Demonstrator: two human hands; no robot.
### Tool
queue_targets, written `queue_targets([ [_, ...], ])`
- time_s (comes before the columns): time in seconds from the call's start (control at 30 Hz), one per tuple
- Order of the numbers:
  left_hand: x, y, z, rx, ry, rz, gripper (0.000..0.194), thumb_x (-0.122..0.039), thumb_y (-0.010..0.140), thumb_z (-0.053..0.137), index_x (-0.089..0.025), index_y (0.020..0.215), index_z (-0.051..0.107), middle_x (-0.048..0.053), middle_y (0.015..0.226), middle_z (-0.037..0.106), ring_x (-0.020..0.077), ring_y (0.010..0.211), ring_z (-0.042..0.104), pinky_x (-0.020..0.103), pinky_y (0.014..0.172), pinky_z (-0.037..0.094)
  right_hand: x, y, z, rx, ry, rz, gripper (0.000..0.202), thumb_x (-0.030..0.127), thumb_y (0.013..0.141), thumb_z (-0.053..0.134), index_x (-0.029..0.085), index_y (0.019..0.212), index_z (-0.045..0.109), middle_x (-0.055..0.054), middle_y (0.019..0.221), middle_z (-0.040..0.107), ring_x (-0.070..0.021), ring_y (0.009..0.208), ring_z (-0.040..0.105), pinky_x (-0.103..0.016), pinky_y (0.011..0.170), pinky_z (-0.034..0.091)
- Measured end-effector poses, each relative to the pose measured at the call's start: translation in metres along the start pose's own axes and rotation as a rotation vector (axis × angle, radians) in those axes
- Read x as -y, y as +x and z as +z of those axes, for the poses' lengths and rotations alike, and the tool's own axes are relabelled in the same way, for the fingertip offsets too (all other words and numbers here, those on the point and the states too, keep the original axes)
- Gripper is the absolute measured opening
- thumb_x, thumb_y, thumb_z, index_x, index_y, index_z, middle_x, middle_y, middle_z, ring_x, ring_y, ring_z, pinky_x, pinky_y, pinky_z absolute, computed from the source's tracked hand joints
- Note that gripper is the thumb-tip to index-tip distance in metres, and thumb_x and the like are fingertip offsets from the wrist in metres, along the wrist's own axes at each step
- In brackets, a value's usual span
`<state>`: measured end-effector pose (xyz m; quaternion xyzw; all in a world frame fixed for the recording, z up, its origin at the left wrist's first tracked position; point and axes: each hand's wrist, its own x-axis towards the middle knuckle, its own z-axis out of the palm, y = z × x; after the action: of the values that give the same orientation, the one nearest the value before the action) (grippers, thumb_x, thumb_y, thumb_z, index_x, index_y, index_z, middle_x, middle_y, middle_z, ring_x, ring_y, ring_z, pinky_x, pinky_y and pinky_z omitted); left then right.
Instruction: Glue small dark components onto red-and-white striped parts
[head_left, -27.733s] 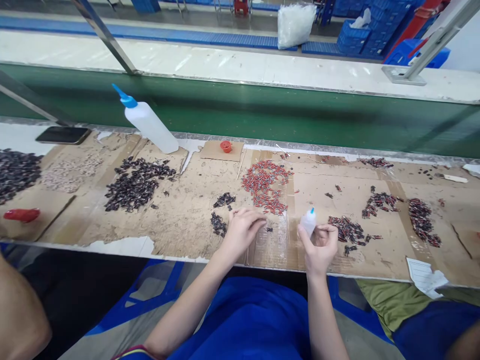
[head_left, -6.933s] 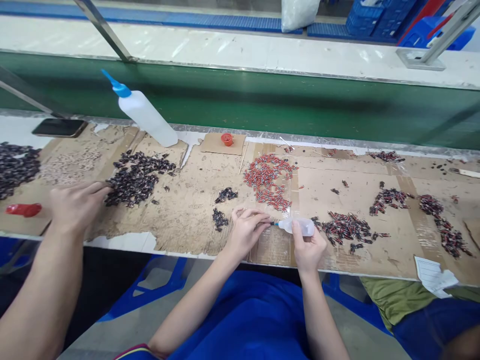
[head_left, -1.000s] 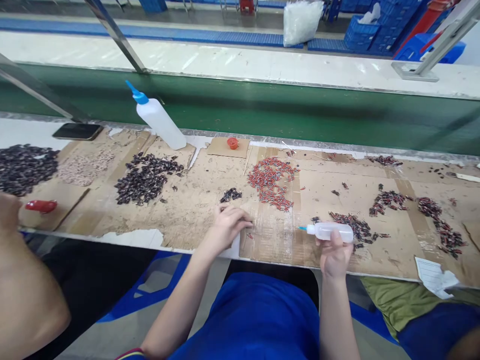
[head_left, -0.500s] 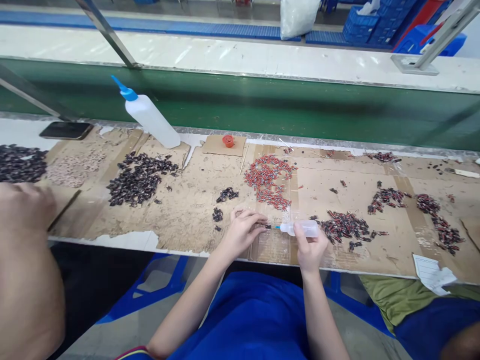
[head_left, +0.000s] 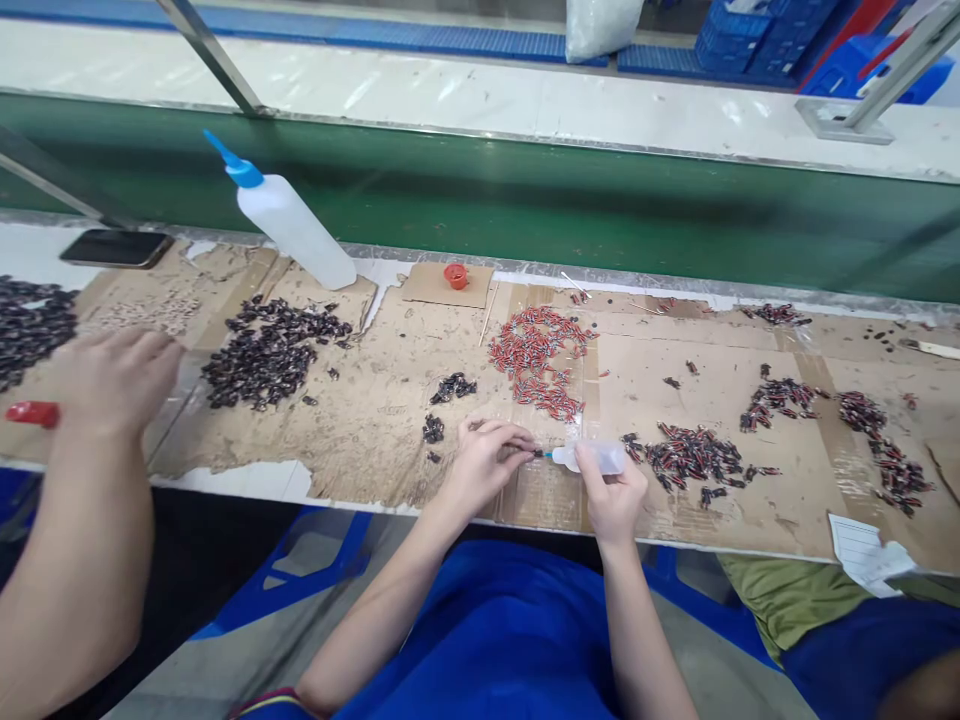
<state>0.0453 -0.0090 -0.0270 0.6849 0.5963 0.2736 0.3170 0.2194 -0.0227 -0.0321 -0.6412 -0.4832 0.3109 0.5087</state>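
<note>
Near the centre, the left hand pinches a small dark part; the right hand grips the small bottle. Best keep its tip steady and squeeze lightly.

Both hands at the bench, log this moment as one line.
left hand: pinching small dark part | right hand: holding small bottle, nozzle at part | large bottle: standing behind

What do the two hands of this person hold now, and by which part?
The right hand holds the small squeeze bottle by its body. The left hand pinches a small dark piece; which part is unclear.
</note>
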Motion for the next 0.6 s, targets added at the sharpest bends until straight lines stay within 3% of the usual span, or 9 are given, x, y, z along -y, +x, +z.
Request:
queue_targets([
  [0.33, -0.012, 0.003, -0.005, 0.025, -0.015, -0.101, 0.009, -0.016, 0.073, 0.074, -0.023, 0.078, 0.069, 0.001, 0.084, 0.077, 0.0233, 0.088, 0.069, 0.054, 0.102, 0.032, 0.004, 0.002, 0.001, -0.043, 0.027, 0.034, 0.031, 0.045, 0.071, 0.069, 0.016, 0.060, 0.065, -0.002, 0.055, 0.065, -0.0165, 0.051, 0.058, -0.027, 0.051, 0.046],
  [0.47, -0.010, 0.003, -0.005, 0.031, -0.032, -0.056, 0.006, -0.018, 0.076, 0.072, -0.022, 0.080, 0.069, 0.003, 0.082, 0.077, 0.0230, 0.086, 0.070, 0.054, 0.103, 0.032, 0.006, 0.001, 0.001, -0.110, 0.082, 0.048, 0.027, 0.042, 0.070, 0.069, 0.016, 0.063, 0.066, -0.002, 0.058, 0.068, -0.0173, 0.054, 0.061, -0.027, 0.053, 0.048],
  [0.6, -0.008, 0.002, -0.003, 0.024, -0.023, -0.034, 0.006, -0.019, 0.078, 0.070, -0.022, 0.082, 0.068, 0.003, 0.082, 0.077, 0.0239, 0.087, 0.070, 0.058, 0.101, 0.031, 0.007, 0.000, 0.002, -0.067, 0.087, 0.023, 0.027, 0.042, 0.070, 0.070, 0.016, 0.063, 0.067, -0.002, 0.058, 0.068, -0.0172, 0.054, 0.061, -0.028, 0.052, 0.048],
])
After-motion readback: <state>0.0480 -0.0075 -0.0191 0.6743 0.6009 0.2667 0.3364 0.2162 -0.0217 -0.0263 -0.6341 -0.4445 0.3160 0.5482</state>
